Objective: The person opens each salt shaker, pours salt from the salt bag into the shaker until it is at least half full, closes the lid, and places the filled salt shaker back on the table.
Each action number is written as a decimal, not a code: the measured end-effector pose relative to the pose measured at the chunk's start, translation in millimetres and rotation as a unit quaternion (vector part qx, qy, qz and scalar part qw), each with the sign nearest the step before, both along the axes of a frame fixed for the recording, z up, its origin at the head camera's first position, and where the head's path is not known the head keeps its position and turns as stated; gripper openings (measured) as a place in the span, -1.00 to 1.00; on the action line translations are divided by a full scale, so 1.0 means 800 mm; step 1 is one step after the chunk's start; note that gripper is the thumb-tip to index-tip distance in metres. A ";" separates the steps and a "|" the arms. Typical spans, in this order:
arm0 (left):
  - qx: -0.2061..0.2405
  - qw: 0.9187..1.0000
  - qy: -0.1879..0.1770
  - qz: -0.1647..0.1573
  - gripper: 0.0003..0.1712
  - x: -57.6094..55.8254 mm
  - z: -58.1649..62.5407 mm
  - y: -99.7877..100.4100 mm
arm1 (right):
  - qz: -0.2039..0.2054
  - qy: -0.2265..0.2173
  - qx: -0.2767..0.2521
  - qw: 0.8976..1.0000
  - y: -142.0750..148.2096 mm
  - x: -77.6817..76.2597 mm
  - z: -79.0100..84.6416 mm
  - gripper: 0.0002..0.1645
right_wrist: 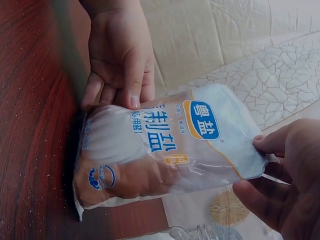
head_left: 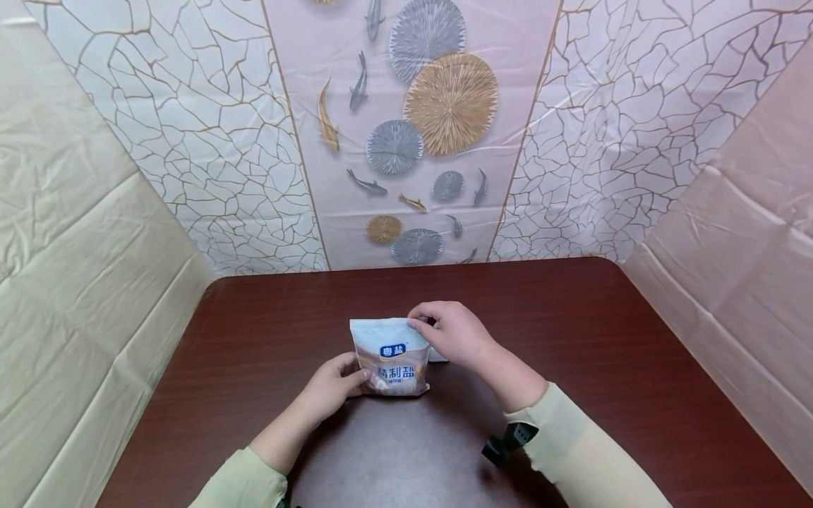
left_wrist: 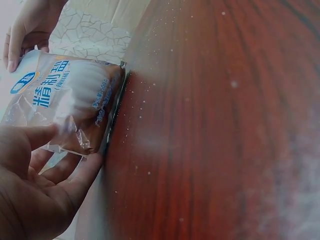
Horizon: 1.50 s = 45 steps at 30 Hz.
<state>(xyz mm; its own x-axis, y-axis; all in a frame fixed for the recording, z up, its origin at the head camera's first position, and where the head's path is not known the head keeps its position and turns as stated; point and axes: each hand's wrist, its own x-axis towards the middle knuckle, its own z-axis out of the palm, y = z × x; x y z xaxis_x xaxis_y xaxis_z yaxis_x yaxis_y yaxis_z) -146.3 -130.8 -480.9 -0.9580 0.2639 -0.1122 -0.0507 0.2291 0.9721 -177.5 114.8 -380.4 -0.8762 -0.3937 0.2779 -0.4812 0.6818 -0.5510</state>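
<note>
A bag of salt (head_left: 396, 356) stands upright on the table in the head view, its printed front facing me. It has a pale blue top, a brown-and-clear lower part and a blue logo. My left hand (head_left: 327, 388) holds its lower left side, thumb on the front and fingers behind, as the left wrist view shows. At the top right corner my right hand (head_left: 460, 335) pinches the bag between thumb and fingers, plain in the right wrist view. The bag's bottom edge is right at the tabletop. Its back is hidden.
Behind the bag, a pale object (head_left: 437, 355) shows partly beside my right hand. A clear plastic thing (right_wrist: 197, 233) appears at the lower edge of the right wrist view. Small white specks dot the dark red table (left_wrist: 210, 125). Cloth walls (head_left: 89, 212) enclose it.
</note>
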 end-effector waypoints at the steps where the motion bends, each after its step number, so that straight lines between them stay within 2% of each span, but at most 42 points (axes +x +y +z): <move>1: 0.002 1.000 -0.002 -0.001 -0.73 0.001 0.000 -0.001 | -0.001 -0.002 -0.002 1.000 -0.001 0.000 0.000 -0.90; 8: 0.020 1.000 -0.012 -0.015 -0.78 0.006 0.001 -0.005 | -0.020 -0.025 -0.012 0.999 -0.008 -0.002 -0.001 -0.92; 13: 0.006 1.000 -0.015 -0.019 -0.79 0.009 0.002 -0.008 | -0.030 -0.043 -0.019 0.998 -0.012 -0.007 -0.002 -0.92; 23: 0.010 0.999 -0.036 -0.011 -0.75 0.013 0.008 -0.014 | -0.042 -0.106 -0.018 0.993 -0.023 -0.027 -0.007 -0.86; 30: 0.018 0.998 -0.056 0.010 -0.71 0.014 0.005 -0.014 | -0.053 -0.164 -0.039 0.984 -0.027 -0.044 -0.018 -0.85; 33: 0.025 0.998 -0.059 0.021 -0.67 0.015 0.003 -0.013 | -0.054 -0.163 -0.026 0.985 -0.028 -0.050 -0.021 -0.84; 37: 0.023 0.998 -0.055 0.031 -0.61 0.016 0.004 -0.012 | -0.054 -0.139 0.009 0.989 -0.031 -0.054 -0.020 -0.83; 45: 0.030 0.998 -0.056 0.016 -0.55 0.014 0.001 -0.012 | -0.056 -0.131 0.065 0.988 -0.040 -0.061 -0.015 -0.82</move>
